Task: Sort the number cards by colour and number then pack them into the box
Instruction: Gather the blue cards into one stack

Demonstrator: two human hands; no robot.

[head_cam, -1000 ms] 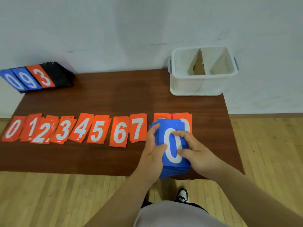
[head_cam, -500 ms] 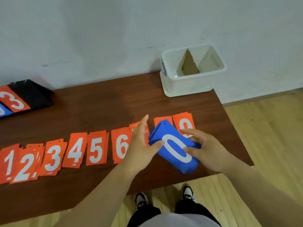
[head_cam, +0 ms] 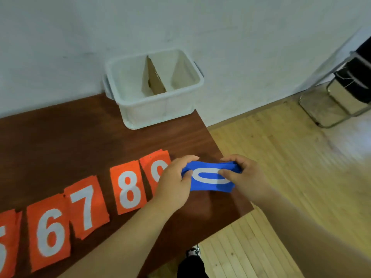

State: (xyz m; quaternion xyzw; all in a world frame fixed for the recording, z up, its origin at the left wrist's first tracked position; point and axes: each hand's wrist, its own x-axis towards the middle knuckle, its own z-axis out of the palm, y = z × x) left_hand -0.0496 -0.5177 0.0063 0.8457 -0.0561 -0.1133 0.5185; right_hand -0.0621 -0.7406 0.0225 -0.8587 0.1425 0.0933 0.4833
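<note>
A stack of blue number cards (head_cam: 210, 180) with a white 0 on top is held sideways above the table's right end. My left hand (head_cam: 176, 183) grips its left end and my right hand (head_cam: 241, 173) grips its right end. Orange number cards lie in a row on the brown table (head_cam: 80, 141): a 6 (head_cam: 50, 233), a 7 (head_cam: 86, 205), an 8 (head_cam: 128, 187) and a 9 (head_cam: 156, 169), the 9 partly hidden by my left hand. The white box (head_cam: 154, 109) with a cardboard divider stands at the table's far right corner, behind the cards.
The table's right edge runs just under my hands, with wooden floor beyond it. A metal-framed chair (head_cam: 341, 97) stands on the floor at the far right. A white wall is behind the table. My shoe shows below the table edge.
The view swung right, so the lower orange numbers left the frame. Both hands turned the blue stack from upright to sideways and moved it right, toward the table's right edge.
</note>
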